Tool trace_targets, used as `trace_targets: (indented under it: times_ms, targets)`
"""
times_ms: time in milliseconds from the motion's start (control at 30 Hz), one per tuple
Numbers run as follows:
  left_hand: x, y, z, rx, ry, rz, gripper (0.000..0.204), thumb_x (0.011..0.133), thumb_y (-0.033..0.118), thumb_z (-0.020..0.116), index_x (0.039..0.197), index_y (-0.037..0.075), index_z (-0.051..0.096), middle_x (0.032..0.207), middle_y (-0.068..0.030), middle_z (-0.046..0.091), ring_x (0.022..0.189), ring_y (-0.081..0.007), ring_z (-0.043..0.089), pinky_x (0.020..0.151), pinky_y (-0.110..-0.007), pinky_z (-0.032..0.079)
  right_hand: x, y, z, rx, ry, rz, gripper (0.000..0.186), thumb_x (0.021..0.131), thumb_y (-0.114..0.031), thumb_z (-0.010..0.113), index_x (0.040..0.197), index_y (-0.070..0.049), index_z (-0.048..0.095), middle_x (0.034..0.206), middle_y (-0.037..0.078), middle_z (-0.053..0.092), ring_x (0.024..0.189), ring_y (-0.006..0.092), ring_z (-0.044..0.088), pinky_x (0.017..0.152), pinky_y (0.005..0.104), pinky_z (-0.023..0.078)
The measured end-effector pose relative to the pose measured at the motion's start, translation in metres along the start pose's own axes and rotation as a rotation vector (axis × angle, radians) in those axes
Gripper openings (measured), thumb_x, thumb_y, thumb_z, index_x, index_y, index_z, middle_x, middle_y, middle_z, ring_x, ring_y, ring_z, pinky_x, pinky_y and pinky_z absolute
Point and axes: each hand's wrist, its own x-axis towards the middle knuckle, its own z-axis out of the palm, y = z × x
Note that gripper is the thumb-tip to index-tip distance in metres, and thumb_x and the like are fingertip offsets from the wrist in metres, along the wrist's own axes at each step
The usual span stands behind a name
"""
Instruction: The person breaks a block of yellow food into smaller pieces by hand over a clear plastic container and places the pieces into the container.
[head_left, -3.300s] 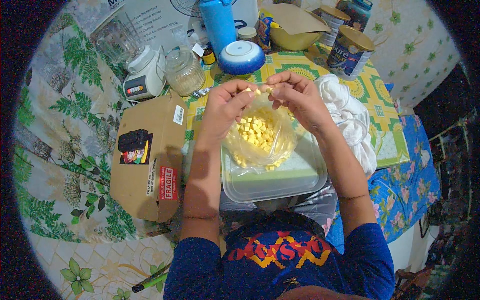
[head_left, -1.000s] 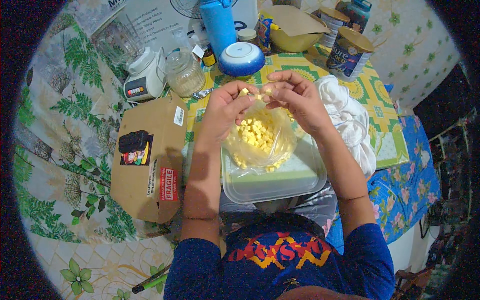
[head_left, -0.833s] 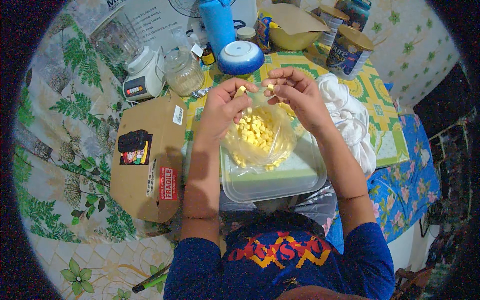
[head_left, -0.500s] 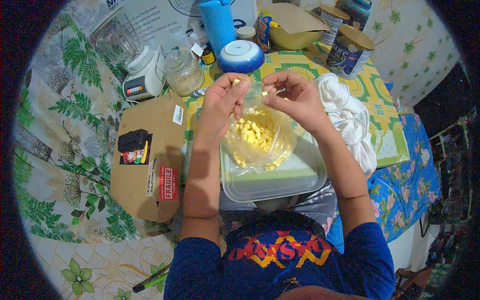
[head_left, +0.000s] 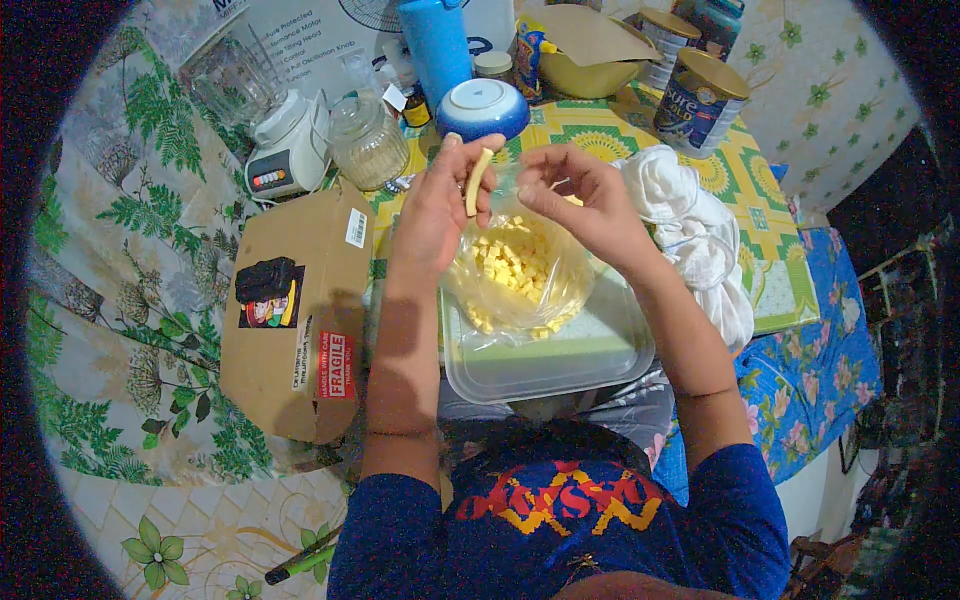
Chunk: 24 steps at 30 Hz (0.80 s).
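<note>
My left hand is raised over the near part of the table, its fingers closed on a thin, pale yellow strip that stands nearly upright. To its right, my right hand has its fingers bent and the thumb drawn in against them. A bit of yellow shows beside those fingers, but what they hold is mostly hidden. Below both hands lies a clear plastic bag, opened wide, with many small yellow cubes inside. The bag rests in a shallow clear plastic tray at the table's near edge.
Left stands a cardboard box with a small black object on it. Behind are a blender, glass jar, blue tumbler, blue-white bowl, green bowl and tin. A white cloth lies right.
A yellow strip now shows upright in my left hand, which has turned its palm more into view. The small cube at my right fingertips is no longer seen there; that hand has curled slightly.
</note>
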Motion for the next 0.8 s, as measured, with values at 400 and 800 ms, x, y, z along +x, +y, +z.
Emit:
trace_targets:
  times_ms: [400,800]
  targets:
    - [-0.007,-0.008,0.013,0.102,-0.161,0.007,0.066,0.094,0.049,0.039,0.138,0.002,0.028,0.084,-0.0034,0.054,0.070,-0.0092,0.049,0.060,-0.022,0.041,-0.002,-0.003,-0.003,-0.222,-0.061,-0.111,0.028,0.081,-0.016,0.069,0.103,-0.002,0.060,0.099,0.004,0.063,0.082,0.0105,0.059,0.070,0.0247,0.046]
    - [-0.003,-0.003,0.002,0.167,-0.120,-0.052,0.023,0.088,0.025,0.059,0.094,0.003,0.060,0.076,-0.0030,0.062,0.060,-0.0047,0.054,0.053,-0.019,0.044,-0.001,-0.009,-0.008,0.205,0.158,-0.057,0.024,0.083,-0.006,0.065,0.103,0.001,0.057,0.098,0.006,0.061,0.084,0.0125,0.060,0.073,0.0261,0.050]
